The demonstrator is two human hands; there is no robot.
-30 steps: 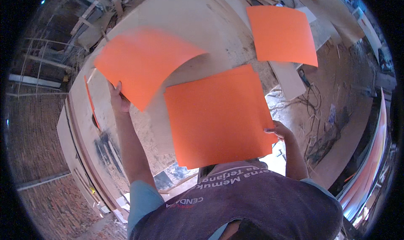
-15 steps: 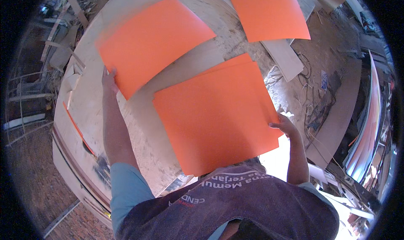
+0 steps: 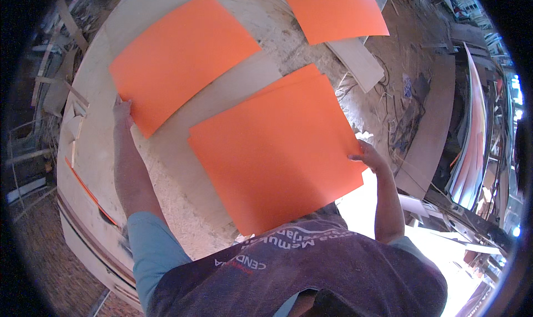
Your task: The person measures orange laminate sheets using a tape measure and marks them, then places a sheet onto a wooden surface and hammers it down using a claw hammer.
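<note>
A large flat orange sheet point(image 3: 183, 61) lies over the pale worktable point(image 3: 211, 103) at the left. My left hand point(image 3: 123, 110) grips its near-left edge, with the fingers partly hidden by the sheet. Closer to my body is a second orange piece, a small stack of sheets point(image 3: 277, 150) with slightly offset edges. At its right edge my right hand point(image 3: 369, 156) is closed, thumb on top and the other fingers mostly hidden beneath. How many sheets the stack has, I cannot tell.
Another orange sheet point(image 3: 336, 11) lies at the far right of the table, above a pale board point(image 3: 358, 64). A thin orange strip point(image 3: 89, 186) rests along the left edge. Offcuts and cables litter the ground at right, near a leaning stack of glossy sheets point(image 3: 469, 145).
The whole view has shifted, so most things appear further left. The left sheet has moved slightly away from the stack, and its blurred edge is now sharp. Both hands keep their holds.
</note>
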